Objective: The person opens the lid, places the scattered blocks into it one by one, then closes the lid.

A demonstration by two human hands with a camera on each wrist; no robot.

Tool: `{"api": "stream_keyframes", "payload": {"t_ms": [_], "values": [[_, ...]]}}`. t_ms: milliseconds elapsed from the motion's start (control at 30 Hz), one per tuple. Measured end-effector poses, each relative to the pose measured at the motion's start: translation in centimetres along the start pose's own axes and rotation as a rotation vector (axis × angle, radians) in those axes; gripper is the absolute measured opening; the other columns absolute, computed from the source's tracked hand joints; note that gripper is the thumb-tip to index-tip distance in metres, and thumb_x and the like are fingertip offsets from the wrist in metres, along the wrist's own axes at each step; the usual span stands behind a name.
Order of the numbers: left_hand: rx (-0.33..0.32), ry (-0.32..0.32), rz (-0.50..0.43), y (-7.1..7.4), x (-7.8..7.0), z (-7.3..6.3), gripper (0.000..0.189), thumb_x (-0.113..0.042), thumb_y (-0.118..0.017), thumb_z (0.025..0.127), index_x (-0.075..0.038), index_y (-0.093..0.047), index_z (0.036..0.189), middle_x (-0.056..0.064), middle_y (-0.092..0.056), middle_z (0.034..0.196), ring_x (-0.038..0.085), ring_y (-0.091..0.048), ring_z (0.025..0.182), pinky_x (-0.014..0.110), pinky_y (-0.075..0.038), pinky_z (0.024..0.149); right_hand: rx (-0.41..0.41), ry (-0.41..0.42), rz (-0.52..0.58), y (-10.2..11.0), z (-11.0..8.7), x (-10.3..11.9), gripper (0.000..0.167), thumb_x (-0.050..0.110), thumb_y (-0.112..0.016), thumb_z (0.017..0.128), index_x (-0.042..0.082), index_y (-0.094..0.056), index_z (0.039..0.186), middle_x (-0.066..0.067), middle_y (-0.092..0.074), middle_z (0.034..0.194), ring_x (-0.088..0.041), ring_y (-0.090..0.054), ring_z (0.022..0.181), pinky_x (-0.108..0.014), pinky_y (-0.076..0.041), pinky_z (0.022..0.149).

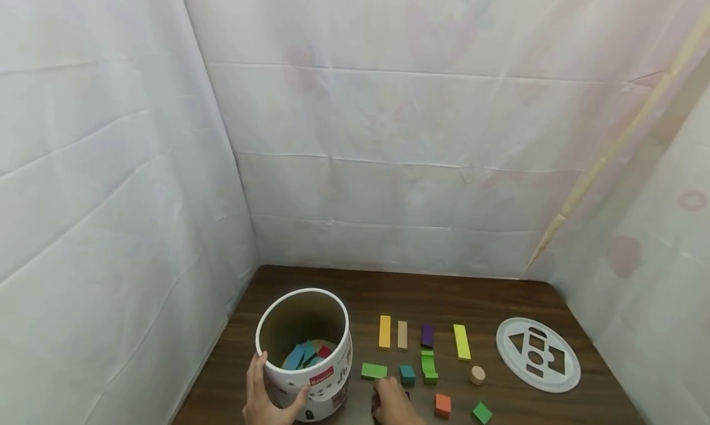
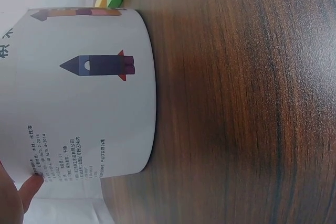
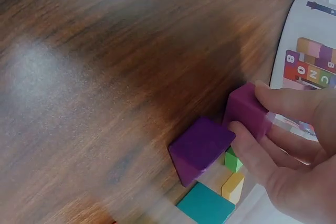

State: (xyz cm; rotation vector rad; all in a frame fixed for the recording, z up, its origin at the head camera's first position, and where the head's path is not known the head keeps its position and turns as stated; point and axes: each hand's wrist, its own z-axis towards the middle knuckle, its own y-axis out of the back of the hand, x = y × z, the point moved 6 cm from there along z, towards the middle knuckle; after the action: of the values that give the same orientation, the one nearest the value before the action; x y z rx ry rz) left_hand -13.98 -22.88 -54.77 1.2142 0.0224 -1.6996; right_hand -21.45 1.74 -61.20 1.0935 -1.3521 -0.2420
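A white cylindrical bucket point(image 1: 333, 372) stands at the left of the table with several coloured blocks point(image 1: 302, 354) inside. My left hand point(image 1: 267, 405) holds its near left side, fingers spread from thumb; the left wrist view shows one fingertip on the printed wall point(image 2: 89, 114). Right of the bucket, my right hand point(image 1: 395, 404) is low over the table. In the right wrist view its thumb and fingers pinch a purple block point(image 3: 245, 109) close beside the bucket. Another purple block point(image 3: 202, 144) lies next to it, near a teal block point(image 3: 206, 203).
Loose blocks lie right of the bucket: a green one point(image 1: 374, 371), an orange-yellow one point(image 1: 384, 332), a yellow one point(image 1: 462, 342), an orange one point(image 1: 442, 405) and several more. A white disc lid with shaped holes point(image 1: 507, 345) lies at the right. White sheets point(image 1: 388, 166) enclose the table.
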Motion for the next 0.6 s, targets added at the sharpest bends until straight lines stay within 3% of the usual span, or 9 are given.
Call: {"api": "stream_keyframes", "payload": {"t_ms": [167,400,600], "values": [[0.009,0.014,-0.003,-0.2,-0.3,0.0,0.107,-0.033,-0.093,0.049,-0.020,-0.039,0.141,0.021,-0.041,0.138,0.045,-0.055,0.104,0.067,-0.047,0.069,0.010,-0.029,-0.020,0.6,-0.4,-0.1,0.013,-0.009,-0.067,0.066,0.000,-0.066,0.075,0.001,-0.056,0.063,-0.009,-0.051,0.057,-0.028,-0.045,0.050],[0.007,0.037,0.007,-0.2,-0.2,-0.1,0.106,-0.035,-0.093,0.048,-0.021,-0.041,0.139,0.018,-0.041,0.139,0.043,-0.055,0.104,0.064,-0.049,0.072,-0.104,0.030,-0.082,2.3,-1.0,0.9,0.017,-0.004,-0.071,0.066,0.003,-0.067,0.080,0.006,-0.054,0.063,-0.007,-0.049,0.055,-0.024,-0.043,0.048],[0.003,0.034,0.023,-0.1,-0.2,0.0,0.106,-0.034,-0.093,0.048,-0.021,-0.040,0.140,0.019,-0.041,0.138,0.042,-0.055,0.104,0.061,-0.051,0.071,-0.151,0.023,-0.072,3.2,-1.3,1.4,0.024,-0.004,-0.076,0.064,0.004,-0.065,0.084,0.005,-0.053,0.071,-0.009,-0.049,0.062,-0.024,-0.043,0.051]]}}
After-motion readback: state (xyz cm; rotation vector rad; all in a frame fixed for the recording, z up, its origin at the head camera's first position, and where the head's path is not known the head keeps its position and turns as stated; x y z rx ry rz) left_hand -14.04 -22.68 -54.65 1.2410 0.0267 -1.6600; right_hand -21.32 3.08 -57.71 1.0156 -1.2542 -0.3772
